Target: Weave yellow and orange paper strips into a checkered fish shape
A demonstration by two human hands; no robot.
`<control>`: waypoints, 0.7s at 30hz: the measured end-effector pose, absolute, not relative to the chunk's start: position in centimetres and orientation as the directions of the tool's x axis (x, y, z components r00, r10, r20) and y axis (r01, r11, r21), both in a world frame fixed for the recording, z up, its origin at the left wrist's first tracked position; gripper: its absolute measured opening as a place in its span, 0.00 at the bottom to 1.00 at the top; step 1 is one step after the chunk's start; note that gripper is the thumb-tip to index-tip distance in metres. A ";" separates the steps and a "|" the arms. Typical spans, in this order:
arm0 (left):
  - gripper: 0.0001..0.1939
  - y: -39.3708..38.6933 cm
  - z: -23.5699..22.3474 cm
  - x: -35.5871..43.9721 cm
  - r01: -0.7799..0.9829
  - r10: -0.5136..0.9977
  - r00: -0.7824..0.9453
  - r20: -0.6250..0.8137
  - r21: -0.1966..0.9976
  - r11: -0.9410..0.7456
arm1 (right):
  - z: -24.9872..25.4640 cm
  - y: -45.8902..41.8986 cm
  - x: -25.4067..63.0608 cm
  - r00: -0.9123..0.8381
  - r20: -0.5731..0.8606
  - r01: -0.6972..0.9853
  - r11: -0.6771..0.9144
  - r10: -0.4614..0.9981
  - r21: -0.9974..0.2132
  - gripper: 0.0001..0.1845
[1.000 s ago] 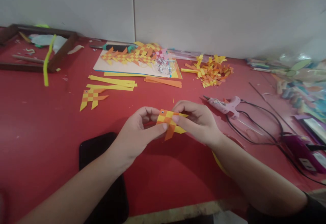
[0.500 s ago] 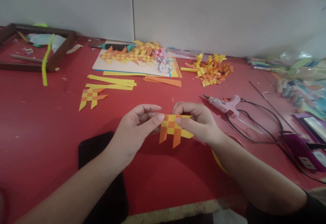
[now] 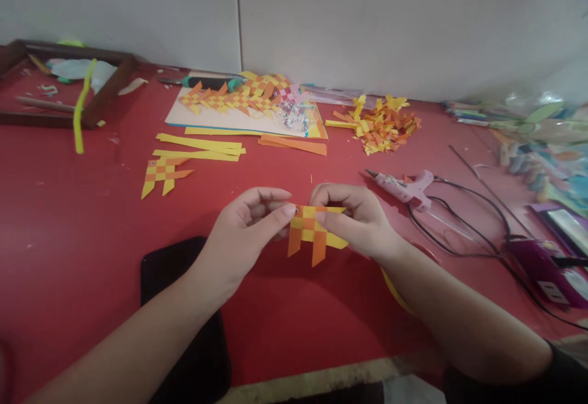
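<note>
A woven paper fish [image 3: 309, 225] in orange and yellow checks hangs between my two hands above the red table [image 3: 275, 343]. My left hand [image 3: 250, 232] pinches its upper left corner, the thumb beside a small googly eye. On the other side my right hand [image 3: 356, 217] grips the tail end, thumb in front and fingers behind. Two orange strips of the fish point down, while yellow tips stick out to the right. A second woven fish [image 3: 163, 174] lies flat farther left.
Yellow strips [image 3: 199, 147] and orange strips [image 3: 294, 144] lie behind my hands. A hot glue gun [image 3: 404, 187] with cords rests at right, near a pile of paper scraps [image 3: 386, 125]. A black phone [image 3: 188, 343] lies under my left forearm. A wooden frame [image 3: 103, 95] stands back left.
The fish has turned and shifted slightly down and right in my hands. My left thumb has moved from its lower edge to the upper corner by the eye. The last half second shows little motion.
</note>
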State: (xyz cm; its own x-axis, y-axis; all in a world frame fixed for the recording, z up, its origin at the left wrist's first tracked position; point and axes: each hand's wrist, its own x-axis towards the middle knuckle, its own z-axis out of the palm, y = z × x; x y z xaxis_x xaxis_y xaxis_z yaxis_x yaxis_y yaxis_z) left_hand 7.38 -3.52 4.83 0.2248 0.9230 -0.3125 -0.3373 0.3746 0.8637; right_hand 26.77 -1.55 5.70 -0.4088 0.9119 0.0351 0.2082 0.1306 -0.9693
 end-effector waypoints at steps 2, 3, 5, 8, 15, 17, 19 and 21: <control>0.12 -3.6 4.8 7.4 -0.328 0.924 0.221 -0.312 0.868 0.372 | 5.7 -1.6 26.8 -0.413 0.032 0.214 0.131 0.910 -0.968 0.09; 0.13 -3.6 4.8 7.4 -0.323 0.923 0.222 -0.315 0.869 0.374 | 5.8 -1.6 26.8 -0.413 0.028 0.218 0.128 0.910 -0.968 0.09; 0.13 -3.5 4.8 7.3 -0.318 0.923 0.217 -0.318 0.871 0.375 | 5.8 -1.6 26.8 -0.411 0.018 0.227 0.121 0.912 -0.966 0.08; 0.14 -3.4 4.7 7.3 -0.312 0.926 0.215 -0.311 0.876 0.367 | 5.8 -1.7 26.8 -0.410 0.011 0.236 0.118 0.912 -0.965 0.08; 0.15 -3.6 4.5 7.1 -0.297 0.933 0.210 -0.294 0.889 0.347 | 5.9 -1.6 26.8 -0.408 -0.003 0.265 0.115 0.913 -0.957 0.07; 0.15 -3.6 4.5 7.1 -0.299 0.933 0.206 -0.296 0.888 0.348 | 5.9 -1.6 26.8 -0.409 -0.005 0.257 0.110 0.912 -0.960 0.07; 0.15 -3.5 4.6 7.2 -0.317 0.930 0.208 -0.305 0.878 0.359 | 5.8 -1.6 26.8 -0.408 -0.010 0.231 0.093 0.913 -0.969 0.08; 0.15 -3.5 4.7 7.2 -0.343 0.920 0.217 -0.327 0.856 0.386 | 5.7 -1.6 26.8 -0.384 -0.019 0.190 0.059 0.923 -0.980 0.09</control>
